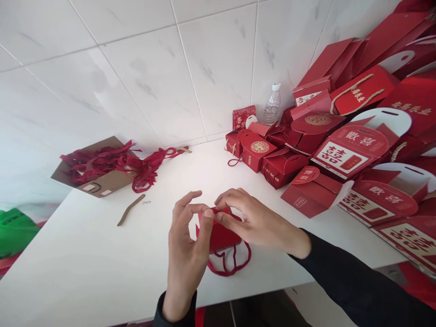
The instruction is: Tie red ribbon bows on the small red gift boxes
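Note:
A small red paper box (220, 234) rests on the white table (102, 254), near its front edge. A red cord handle (227, 268) loops out from under it toward me. My left hand (186, 254) pinches the box's left top edge between thumb and index finger. On the other side, my right hand (254, 220) has curled fingers gripping the box's right top flap. Both hands cover much of the box's top.
A heap of red gift boxes and bags (340, 136) fills the right side, with a plastic water bottle (272, 104) behind it. A cardboard box of red ribbons (102, 170) sits at the far left. A brown strip (130, 210) lies on the table.

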Motion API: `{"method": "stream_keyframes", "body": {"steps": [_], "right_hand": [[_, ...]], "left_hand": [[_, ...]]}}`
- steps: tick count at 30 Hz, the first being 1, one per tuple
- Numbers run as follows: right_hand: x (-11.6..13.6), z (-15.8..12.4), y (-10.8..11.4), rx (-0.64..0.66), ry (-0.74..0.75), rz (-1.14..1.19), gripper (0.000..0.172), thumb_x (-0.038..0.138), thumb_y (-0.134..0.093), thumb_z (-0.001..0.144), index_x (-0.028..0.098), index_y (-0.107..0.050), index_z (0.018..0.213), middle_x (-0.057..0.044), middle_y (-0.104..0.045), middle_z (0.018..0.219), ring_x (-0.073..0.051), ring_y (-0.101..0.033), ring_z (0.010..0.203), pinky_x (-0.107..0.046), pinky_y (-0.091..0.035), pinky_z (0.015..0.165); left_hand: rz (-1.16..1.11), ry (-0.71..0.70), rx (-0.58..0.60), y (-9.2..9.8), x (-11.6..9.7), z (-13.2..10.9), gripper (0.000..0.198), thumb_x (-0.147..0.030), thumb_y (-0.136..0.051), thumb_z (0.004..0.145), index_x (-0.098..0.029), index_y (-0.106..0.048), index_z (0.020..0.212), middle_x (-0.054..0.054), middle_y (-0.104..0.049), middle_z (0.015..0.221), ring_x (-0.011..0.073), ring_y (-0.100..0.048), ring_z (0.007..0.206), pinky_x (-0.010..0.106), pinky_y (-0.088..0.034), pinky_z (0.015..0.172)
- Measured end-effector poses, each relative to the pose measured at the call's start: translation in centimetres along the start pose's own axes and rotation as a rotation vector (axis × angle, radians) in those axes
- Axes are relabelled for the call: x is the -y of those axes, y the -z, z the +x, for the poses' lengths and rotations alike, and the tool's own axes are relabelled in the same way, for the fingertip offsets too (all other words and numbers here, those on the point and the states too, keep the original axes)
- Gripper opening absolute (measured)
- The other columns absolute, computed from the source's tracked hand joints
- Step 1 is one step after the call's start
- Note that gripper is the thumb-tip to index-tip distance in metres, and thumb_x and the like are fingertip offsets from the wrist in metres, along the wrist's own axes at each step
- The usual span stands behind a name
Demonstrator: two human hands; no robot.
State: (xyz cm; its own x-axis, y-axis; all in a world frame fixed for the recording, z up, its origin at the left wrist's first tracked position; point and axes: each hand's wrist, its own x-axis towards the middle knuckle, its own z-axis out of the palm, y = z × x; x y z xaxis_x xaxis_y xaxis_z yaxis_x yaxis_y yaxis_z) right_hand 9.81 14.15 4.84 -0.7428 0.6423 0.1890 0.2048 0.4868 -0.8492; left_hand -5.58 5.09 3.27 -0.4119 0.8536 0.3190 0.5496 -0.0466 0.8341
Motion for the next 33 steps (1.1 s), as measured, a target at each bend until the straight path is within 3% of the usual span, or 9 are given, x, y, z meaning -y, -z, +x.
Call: {"method": "stream_keyframes", "body": {"steps": [3,6,8,11,14,18,33], "right_hand": [[0.3,0.4,0.3,0.036,-0.058,0.112,0.016,0.029,-0.054,0.102,0.021,-0.064,0.093,-0.001,-0.067,0.094,-0.017,-0.061,0.091,-0.027,-0.047,0.076],[0.3,0.4,0.4,0.037,-0.073,0.153,0.023,0.032,-0.047,0.105,0.020,-0.062,0.092,0.002,-0.065,0.086,-0.014,-0.058,0.075,-0.025,-0.043,0.066],[0.3,0.5,0.0,0.012,-0.013,-0.003,0.021,0.026,-0.048,0.105,0.019,-0.064,0.093,0.001,-0.065,0.084,-0.015,-0.057,0.076,-0.028,-0.043,0.072],[0.4,0.9,-1.0,0.034,0.109,-0.386,0.022,0.018,-0.052,0.102,0.016,-0.069,0.089,-0.004,-0.067,0.082,-0.019,-0.056,0.081,-0.036,-0.041,0.087],[0.5,1.3,-2.0,0.117,0.128,-0.636,0.027,0.014,-0.052,0.101,0.015,-0.071,0.081,-0.007,-0.065,0.080,-0.022,-0.055,0.081,-0.042,-0.040,0.091],[0.5,1.5,-2.8,0.149,0.148,-0.755,0.025,0.008,-0.057,0.095,0.017,-0.069,0.075,-0.005,-0.061,0.078,-0.023,-0.054,0.083,-0.042,-0.037,0.096],[0.0,1.1,-3.5,0.140,0.308,-0.756,0.018,0.009,-0.064,0.091,0.019,-0.068,0.077,-0.002,-0.057,0.075,-0.021,-0.050,0.079,-0.043,-0.033,0.100]], "left_hand": [[0.020,0.060,-0.028,0.2,0.6,-0.7,0.017,-0.042,-0.056,0.095,-0.029,-0.061,0.103,0.005,-0.058,0.130,0.0244,-0.056,0.123,0.043,-0.047,0.102],[0.203,0.153,-0.049,-0.1,1.7,-2.1,0.044,-0.048,-0.065,0.086,-0.027,-0.053,0.123,0.008,-0.059,0.112,0.0254,-0.060,0.099,0.044,-0.054,0.085],[0.216,0.217,-0.050,-0.3,2.5,-2.9,0.046,-0.046,-0.066,0.084,-0.027,-0.051,0.123,0.005,-0.058,0.096,0.0221,-0.060,0.083,0.039,-0.055,0.073],[0.013,0.295,-0.040,-0.4,3.2,-3.5,0.036,-0.044,-0.060,0.089,-0.027,-0.050,0.120,-0.001,-0.055,0.082,0.0169,-0.058,0.072,0.030,-0.053,0.066],[-0.141,0.337,-0.055,-0.1,3.5,-3.4,0.037,-0.047,-0.062,0.089,-0.026,-0.052,0.118,-0.001,-0.056,0.078,0.0151,-0.058,0.071,0.027,-0.052,0.066],[-0.209,0.388,-0.085,0.3,3.4,-3.5,0.041,-0.051,-0.064,0.088,-0.024,-0.055,0.118,0.000,-0.060,0.080,0.0147,-0.058,0.074,0.025,-0.050,0.068],[-0.293,0.418,-0.054,0.5,3.7,-3.7,0.045,-0.053,-0.065,0.087,-0.023,-0.056,0.120,0.002,-0.063,0.088,0.0162,-0.059,0.082,0.027,-0.049,0.075]]}}
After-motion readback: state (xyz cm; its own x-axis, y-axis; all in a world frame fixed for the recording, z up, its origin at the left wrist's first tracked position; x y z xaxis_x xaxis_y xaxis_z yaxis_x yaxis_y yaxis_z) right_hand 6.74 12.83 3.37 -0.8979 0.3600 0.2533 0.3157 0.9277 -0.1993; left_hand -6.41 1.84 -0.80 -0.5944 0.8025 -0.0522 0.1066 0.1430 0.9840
